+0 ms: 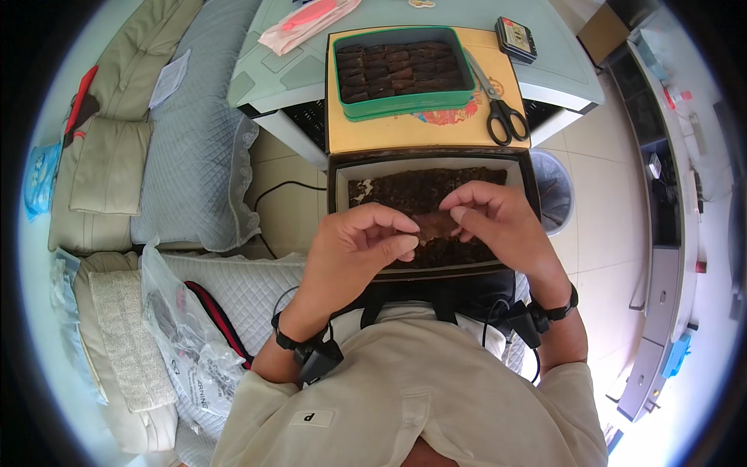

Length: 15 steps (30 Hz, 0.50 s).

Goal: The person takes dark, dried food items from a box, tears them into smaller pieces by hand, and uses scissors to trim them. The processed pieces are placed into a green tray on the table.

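Observation:
Between the fingertips of both hands stretches a thin reddish-brown piece of dried leaf [436, 226]. My left hand [373, 236] pinches its left end between thumb and forefinger. The right end is pinched by my right hand [481, 213]. Both hands hover over an open box [344, 169] with a pale lining, which holds dark brown leafy material [408, 184]; my hands hide part of it. Beyond, on the box's yellow lid [373, 131], stands a green rectangular tin [408, 105] with rows of short dark brown pieces [400, 67]. Black-handled scissors [499, 108] lie right of the tin.
A glass-topped table [280, 76] stands ahead, bearing a small flat tin [516, 38] and a pink item on a wrapper [309, 17]. A lined waste bin [551, 190] is at the right. Left are a quilted sofa [198, 117] and a clear plastic bag [187, 344].

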Each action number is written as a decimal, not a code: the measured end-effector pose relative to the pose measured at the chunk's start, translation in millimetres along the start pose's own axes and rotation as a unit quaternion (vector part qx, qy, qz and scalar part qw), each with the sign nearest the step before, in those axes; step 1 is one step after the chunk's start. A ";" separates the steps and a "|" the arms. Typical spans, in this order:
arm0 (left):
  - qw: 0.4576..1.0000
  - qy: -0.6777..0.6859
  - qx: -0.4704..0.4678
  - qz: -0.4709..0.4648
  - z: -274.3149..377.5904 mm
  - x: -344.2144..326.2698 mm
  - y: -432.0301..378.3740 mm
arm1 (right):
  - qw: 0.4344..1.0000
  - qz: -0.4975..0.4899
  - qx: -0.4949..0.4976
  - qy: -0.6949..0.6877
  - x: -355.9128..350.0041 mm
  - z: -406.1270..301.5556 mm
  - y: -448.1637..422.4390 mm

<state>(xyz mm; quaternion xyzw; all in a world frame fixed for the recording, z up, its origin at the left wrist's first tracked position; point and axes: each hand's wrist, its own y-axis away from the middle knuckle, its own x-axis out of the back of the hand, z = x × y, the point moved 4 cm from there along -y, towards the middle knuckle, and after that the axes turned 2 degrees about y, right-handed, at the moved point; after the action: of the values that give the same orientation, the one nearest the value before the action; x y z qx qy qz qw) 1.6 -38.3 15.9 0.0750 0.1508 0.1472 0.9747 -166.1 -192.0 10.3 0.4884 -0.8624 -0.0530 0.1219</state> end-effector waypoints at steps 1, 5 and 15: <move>1.000 -0.028 0.010 0.005 2.1 1.5 -1.0 | 0.999 0.011 0.036 0.037 -3.2 -2.9 1.4; 0.989 -0.119 -0.086 0.009 6.8 2.2 -9.3 | 0.974 0.030 0.200 0.105 -13.9 -31.6 3.7; 0.995 0.056 -0.072 0.049 -1.1 -6.4 -17.2 | 0.998 -0.005 0.055 0.010 -42.3 -26.4 2.7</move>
<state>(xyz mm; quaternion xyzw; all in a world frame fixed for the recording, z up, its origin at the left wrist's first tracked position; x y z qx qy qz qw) 0.0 -56.5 13.4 0.0040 0.1901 0.2089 0.9593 -140.6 -153.7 29.6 0.4993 -0.8603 -0.0013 0.1030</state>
